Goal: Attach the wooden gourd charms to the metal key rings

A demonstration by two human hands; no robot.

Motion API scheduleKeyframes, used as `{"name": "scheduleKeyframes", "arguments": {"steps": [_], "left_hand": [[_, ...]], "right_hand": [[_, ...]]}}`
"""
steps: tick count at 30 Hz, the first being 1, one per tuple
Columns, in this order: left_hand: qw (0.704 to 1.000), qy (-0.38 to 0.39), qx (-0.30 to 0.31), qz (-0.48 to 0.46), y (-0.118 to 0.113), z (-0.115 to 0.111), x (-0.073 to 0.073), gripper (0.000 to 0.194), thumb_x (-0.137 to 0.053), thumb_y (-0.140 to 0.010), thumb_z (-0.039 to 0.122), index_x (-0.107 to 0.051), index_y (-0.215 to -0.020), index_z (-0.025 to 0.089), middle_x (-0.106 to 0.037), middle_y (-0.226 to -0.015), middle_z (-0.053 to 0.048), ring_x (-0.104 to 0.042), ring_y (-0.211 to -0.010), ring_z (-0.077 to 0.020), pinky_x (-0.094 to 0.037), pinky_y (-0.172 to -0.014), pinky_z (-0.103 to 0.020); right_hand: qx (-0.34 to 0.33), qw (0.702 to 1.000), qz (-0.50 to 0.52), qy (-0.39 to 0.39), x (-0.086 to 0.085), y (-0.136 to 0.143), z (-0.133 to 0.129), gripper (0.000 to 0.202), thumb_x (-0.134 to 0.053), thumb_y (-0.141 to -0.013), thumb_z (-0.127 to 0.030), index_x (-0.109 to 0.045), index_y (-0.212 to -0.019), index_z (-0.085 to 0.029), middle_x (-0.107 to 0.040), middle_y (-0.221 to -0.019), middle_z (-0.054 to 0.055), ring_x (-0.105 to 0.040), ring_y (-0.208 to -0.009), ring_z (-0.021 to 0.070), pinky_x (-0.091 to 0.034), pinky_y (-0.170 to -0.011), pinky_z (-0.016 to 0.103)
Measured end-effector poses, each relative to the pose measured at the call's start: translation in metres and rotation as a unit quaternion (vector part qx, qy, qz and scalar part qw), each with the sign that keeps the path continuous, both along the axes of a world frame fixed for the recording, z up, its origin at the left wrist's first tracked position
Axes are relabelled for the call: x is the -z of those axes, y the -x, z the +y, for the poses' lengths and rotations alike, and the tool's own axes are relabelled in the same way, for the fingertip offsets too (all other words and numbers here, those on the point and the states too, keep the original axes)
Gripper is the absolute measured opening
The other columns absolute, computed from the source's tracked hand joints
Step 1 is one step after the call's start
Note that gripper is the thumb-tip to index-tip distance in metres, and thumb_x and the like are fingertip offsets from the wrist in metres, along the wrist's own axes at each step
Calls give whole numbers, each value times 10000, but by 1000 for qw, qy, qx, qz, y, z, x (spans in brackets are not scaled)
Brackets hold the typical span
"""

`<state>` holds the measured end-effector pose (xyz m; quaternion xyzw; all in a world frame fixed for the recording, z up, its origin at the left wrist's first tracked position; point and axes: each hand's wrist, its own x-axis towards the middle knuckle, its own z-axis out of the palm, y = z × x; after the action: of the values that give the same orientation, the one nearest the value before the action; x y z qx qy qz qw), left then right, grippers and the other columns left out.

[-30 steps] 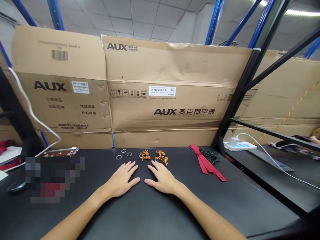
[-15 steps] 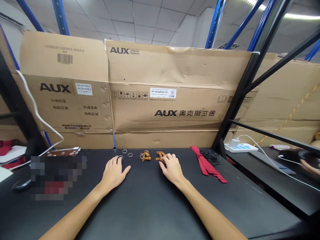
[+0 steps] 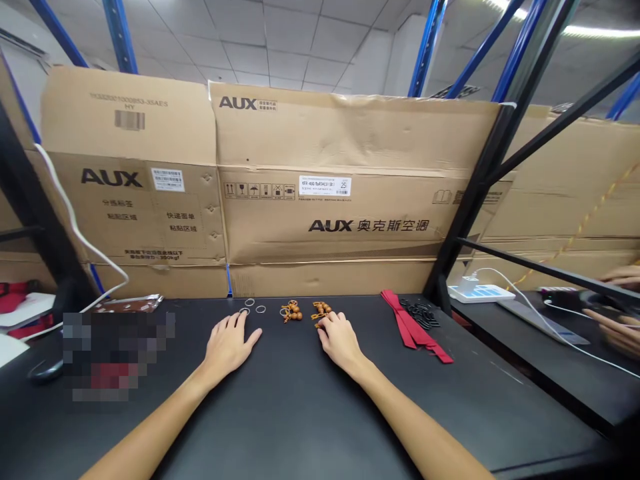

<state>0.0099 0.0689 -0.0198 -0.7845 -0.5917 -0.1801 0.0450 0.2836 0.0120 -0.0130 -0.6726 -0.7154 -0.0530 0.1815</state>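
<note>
Both palms lie flat on the black table point(image 3: 300, 413) — our left hand point(image 3: 227, 343), fingers loosely spread, touches a metal ring point(image 3: 243, 311); our right hand point(image 3: 339, 339) curls fingertips onto the wooden bead charm point(image 3: 321, 309), beside a second charm point(image 3: 291, 311).

Small metal rings point(image 3: 253, 307), thin and silver, lie flat on the black table, loosely grouped; the nearest lies at the left fingertips; two clusters of brown wooden beads on cord: one point(image 3: 291, 311) lies free between the hands; the other point(image 3: 321, 310) lies under the right fingertips
</note>
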Motion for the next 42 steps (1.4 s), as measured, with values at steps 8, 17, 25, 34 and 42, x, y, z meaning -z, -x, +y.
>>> {"name": "scheduleKeyframes", "arguments": {"steps": [8,17,25,34,42], "left_hand": [[997,8,76,-2,1,-3,-13,344,-449,-911,407,-632,-1100,187,-650,-1175,-103,-574,-1115,-278,-416,-959,-402],[973,-17,211,93,-27,-32,-7,232,-384,-946,195,-597,-855,182,-637,-868,-78,-593,-807,-249,-441,-734,-365],[961,-46,272,13,-22,-30,-1,222,-326,-941,142,-536,-871,158,-582,-951,-122,-531,-844,-252,-440,-763,-396],[913,157,278,-254,-42,-58,-16,281,-314,-976,359,-500,-837,200,-598,-849,-19,-554,-780,-159,-449,-760,-290],[909,174,256,-279,-44,-60,-16,302,-342,-961,407,-522,-837,199,-627,-868,-19,-573,-797,-166,-442,-756,-286]], "right_hand": [[-44,999,30,12,-3,7,-7,206,-443,-922,-208,-649,-909,-193,-612,-1010,93,-504,-959,247,-426,-813,338],[-146,988,49,-31,-1,35,-25,182,-431,-928,-173,-591,-841,-178,-579,-924,82,-476,-878,218,-398,-771,320],[-187,971,140,-49,-2,41,-30,133,-432,-915,-143,-508,-820,-196,-583,-821,48,-468,-800,200,-388,-729,324],[-206,944,258,-19,-2,43,-34,118,-460,-919,-209,-540,-833,-209,-540,-790,23,-504,-771,171,-416,-708,297],[-237,928,287,-5,-5,46,-36,117,-466,-925,-233,-543,-839,-216,-550,-743,12,-510,-807,177,-424,-710,290]]}}
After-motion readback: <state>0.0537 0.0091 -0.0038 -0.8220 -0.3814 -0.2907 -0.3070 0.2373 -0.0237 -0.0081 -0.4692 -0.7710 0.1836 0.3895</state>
